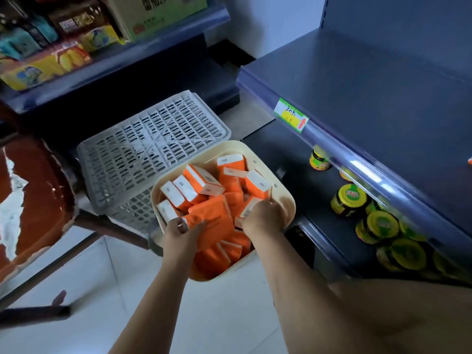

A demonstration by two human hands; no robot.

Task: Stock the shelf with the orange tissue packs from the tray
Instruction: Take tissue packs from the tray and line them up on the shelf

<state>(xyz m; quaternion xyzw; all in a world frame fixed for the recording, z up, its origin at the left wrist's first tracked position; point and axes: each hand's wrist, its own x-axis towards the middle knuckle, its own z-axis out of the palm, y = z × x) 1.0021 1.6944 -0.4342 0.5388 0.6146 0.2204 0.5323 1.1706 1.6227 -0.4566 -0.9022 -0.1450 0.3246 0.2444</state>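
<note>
A cream tray (287, 200) in the middle of the head view holds several orange tissue packs (201, 180) with white ends, lying jumbled. My left hand (182, 229) grips a large flat orange pack (213, 218) at its near left edge. Over the tray's right side, my right hand (261, 217) has its fingers curled round a smaller pack (249, 209). The dark blue shelf (370, 85) stands to the right, its top board bare apart from a sliver of orange at the frame's right edge.
A grey slotted crate (153, 144) sits under and behind the tray. Yellow-lidded jars (350, 199) fill the lower shelf on the right. Snack packs (51, 65) and a carton line a shelf at top left. A worn red table (30, 195) stands left. Pale tiled floor lies below.
</note>
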